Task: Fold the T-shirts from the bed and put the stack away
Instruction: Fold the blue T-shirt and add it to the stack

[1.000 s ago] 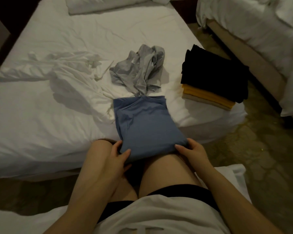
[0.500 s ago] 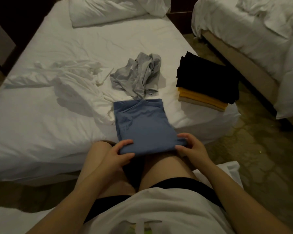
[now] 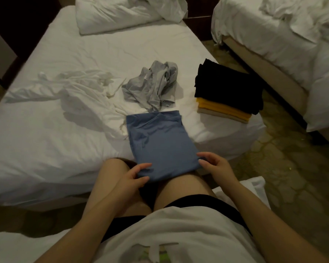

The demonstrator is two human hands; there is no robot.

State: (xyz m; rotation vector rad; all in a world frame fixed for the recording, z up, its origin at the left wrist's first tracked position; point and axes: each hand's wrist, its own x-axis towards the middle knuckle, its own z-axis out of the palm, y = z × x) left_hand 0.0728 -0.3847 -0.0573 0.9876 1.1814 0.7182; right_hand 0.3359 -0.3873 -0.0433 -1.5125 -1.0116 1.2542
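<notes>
A person seated facing a bed [image 3: 51, 152] folds a blue T-shirt [image 3: 160, 141], already narrowed to a long rectangle. It lies across the bed's near edge, with its near end hanging over onto the person's knees. The left hand [image 3: 133, 177] pinches the near left corner of the cloth, and the right hand [image 3: 215, 166] pinches the near right corner. Each hand has its fingers curled around the hem, and both forearms reach forward over the lap with the wrists low.

The step in hand appears to be the last fold. The next move would likely be to lift the near end and carry it toward the collar end, keeping both corners level so the halves meet squarely. The shirt could then join the stack [image 3: 226, 92] of folded shirts, black over yellow over beige, at the bed's near right corner, well apart from the hands.

A crumpled grey T-shirt [image 3: 152, 86] waits unfolded just beyond the blue one's far end, toward the middle of the bed. A white garment [image 3: 80, 92] is spread out rumpled toward the bed's left edge. By this view the task is partly done, with at least those pieces left to fold and the stack not yet put away.
</notes>
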